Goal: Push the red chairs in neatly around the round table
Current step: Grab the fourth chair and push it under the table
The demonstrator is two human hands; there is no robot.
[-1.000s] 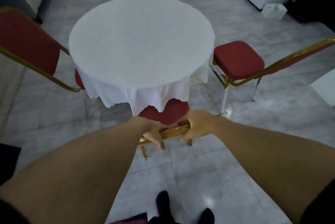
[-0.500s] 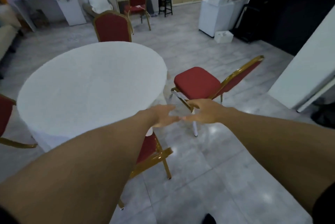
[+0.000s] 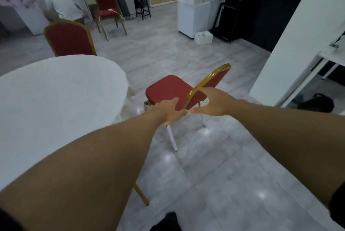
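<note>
The round table (image 3: 56, 103) under a white cloth fills the left. To its right a red chair (image 3: 168, 88) with a gold frame stands pulled out, seat toward the table and backrest toward me. My right hand (image 3: 214, 103) is spread at the near edge of its backrest, index finger on the gold frame, thumb below. My left hand (image 3: 171, 111) hovers with fingers apart at the seat's near corner, holding nothing. Another red chair (image 3: 69, 39) sits tucked at the table's far side. One gold leg of the near chair (image 3: 141, 196) shows under my left forearm.
A white wall corner (image 3: 298, 44) stands close to the right of the chair. Farther back are a white cabinet (image 3: 196, 16), a small white box (image 3: 203, 37) on the floor, a black stool (image 3: 142, 1), a spare red chair (image 3: 106, 2) and a crouching person (image 3: 59, 4).
Both hands let go of the near chair's backrest. The view swung right, and my hands have moved out to the right chair, the right one now touching its backrest frame.
</note>
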